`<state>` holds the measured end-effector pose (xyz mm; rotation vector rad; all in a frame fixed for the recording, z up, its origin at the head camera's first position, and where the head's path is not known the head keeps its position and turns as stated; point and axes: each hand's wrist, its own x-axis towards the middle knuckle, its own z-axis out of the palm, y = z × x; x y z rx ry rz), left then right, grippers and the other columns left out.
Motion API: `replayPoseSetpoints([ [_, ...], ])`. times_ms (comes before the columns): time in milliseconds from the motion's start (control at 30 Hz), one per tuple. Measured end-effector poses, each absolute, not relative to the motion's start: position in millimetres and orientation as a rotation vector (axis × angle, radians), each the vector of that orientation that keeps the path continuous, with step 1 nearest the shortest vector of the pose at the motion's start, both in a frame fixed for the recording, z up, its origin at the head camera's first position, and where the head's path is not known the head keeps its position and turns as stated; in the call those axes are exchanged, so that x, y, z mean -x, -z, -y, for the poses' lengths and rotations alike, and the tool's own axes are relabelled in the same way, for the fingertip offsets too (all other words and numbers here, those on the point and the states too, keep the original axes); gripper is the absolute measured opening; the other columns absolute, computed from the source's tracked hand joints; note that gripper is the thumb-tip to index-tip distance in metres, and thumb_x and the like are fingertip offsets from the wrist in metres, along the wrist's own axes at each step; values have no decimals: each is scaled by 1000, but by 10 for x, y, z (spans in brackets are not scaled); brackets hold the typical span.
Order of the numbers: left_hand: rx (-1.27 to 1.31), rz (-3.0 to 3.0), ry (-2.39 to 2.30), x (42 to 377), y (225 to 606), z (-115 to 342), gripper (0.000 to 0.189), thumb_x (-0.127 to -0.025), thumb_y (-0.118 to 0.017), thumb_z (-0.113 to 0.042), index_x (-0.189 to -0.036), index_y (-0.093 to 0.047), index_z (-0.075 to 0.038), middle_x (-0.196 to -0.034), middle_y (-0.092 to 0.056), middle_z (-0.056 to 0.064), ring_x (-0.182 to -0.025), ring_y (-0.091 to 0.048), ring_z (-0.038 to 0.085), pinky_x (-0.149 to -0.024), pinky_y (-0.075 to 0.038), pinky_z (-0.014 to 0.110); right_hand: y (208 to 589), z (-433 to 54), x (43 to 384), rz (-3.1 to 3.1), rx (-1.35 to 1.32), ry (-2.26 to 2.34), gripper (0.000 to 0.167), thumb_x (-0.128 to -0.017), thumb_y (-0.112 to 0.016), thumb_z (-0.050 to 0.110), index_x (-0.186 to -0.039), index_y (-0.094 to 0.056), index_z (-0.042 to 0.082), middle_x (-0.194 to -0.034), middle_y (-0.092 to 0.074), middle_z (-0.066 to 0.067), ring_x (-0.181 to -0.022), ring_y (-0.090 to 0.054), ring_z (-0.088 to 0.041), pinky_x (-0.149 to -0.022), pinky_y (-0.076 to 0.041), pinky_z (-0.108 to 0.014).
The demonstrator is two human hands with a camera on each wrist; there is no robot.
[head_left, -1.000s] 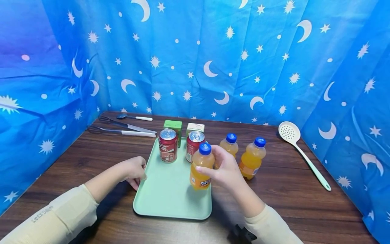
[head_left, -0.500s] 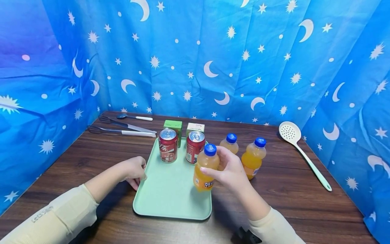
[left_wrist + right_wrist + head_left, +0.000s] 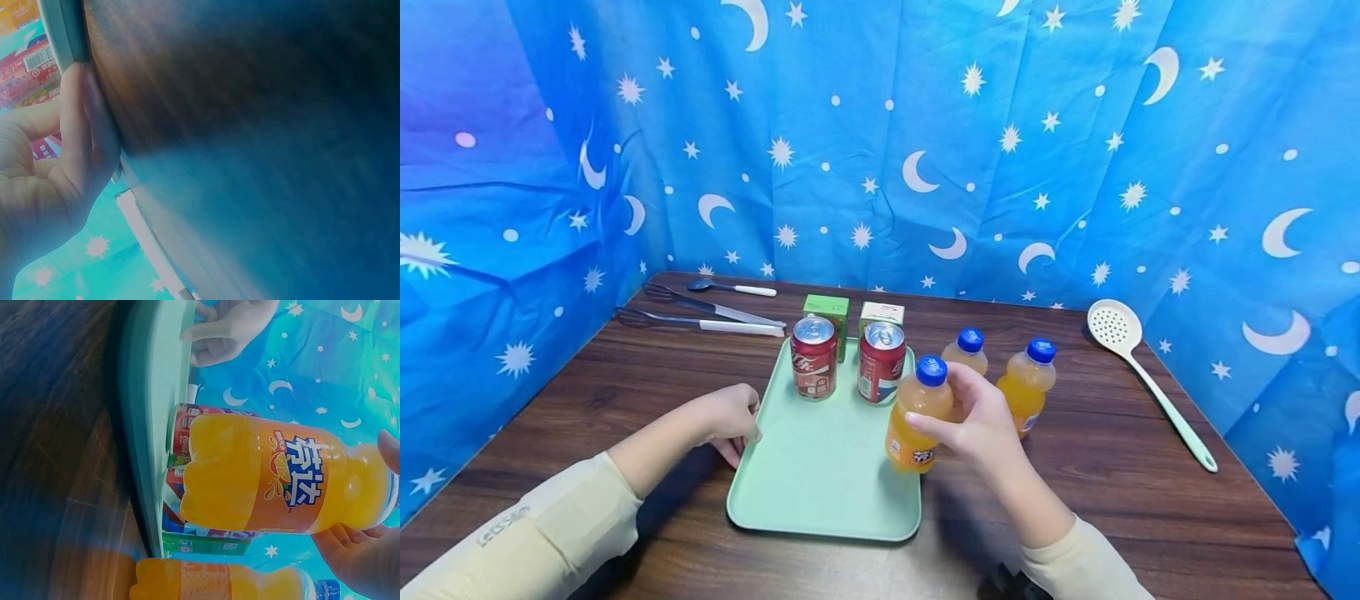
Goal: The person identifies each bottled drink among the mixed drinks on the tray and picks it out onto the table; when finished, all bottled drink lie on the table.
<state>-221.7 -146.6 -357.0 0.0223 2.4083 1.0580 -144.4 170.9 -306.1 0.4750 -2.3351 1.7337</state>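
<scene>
My right hand (image 3: 981, 421) grips a bottle of orange soda (image 3: 912, 435) with a blue cap, thumb on the near side. The bottle hangs upright over the right edge of a pale green tray (image 3: 820, 500); the right wrist view shows a gap beneath its base. My left hand (image 3: 733, 423) pinches the tray's left rim, and in the left wrist view its fingers (image 3: 74, 125) lie along that rim. Two red soda cans, one left (image 3: 814, 367) and one right (image 3: 882, 371), stand on the tray's far half. Behind them are a green carton (image 3: 827, 306) and a whitish carton (image 3: 882, 312), both partly hidden.
Two more orange soda bottles, a nearer one (image 3: 1028, 383) and a partly hidden one (image 3: 967, 354), stand right of the tray. A slotted skimmer (image 3: 1115, 327) lies far right. White-handled utensils (image 3: 741, 327) and a spoon (image 3: 752, 290) lie back left. A starry blue curtain encloses the table.
My right hand has carried the orange soda bottle rightward and slightly nearer, from over the tray to its right edge. My left hand and the tray have stayed in place.
</scene>
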Motion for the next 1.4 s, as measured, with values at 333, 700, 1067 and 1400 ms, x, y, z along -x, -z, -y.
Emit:
replayPoseSetpoints([
  [333,-13,-2395,-1060,2234,3559,1465,20,-78,-59,10,-82,-42,0,-69,-54,19,-54,-57,24,-51,-58,36,3069,-1791,1425,2335,-383,-1740,50,-73,-80,9,-118,-57,6,-115,-62,-9,-106,-59,-23,-92,-49,-44],
  [700,-18,-2410,-1061,2216,3562,1461,20,-77,-60,10,-80,-42,0,-67,-54,18,-54,-57,23,-50,-58,36,3095,-1872,1404,2341,-359,-1700,51,-73,-81,10,-118,-57,6,-115,-63,-6,-109,-58,-19,-97,-46,-38],
  [1067,-15,-2404,-1072,2204,3536,1462,22,-77,-59,11,-80,-41,-1,-67,-54,19,-54,-57,23,-49,-58,35,3143,-1952,1383,2307,-379,-1691,51,-72,-81,8,-117,-57,4,-116,-63,-6,-109,-57,-16,-95,-45,-24],
  [1400,-16,-2400,-1087,2207,3557,1465,21,-76,-60,11,-81,-43,0,-66,-54,19,-53,-57,23,-49,-57,36,3131,-2018,1340,2343,-302,-1652,52,-71,-82,12,-117,-58,4,-116,-63,-6,-108,-58,-16,-94,-46,-25],
])
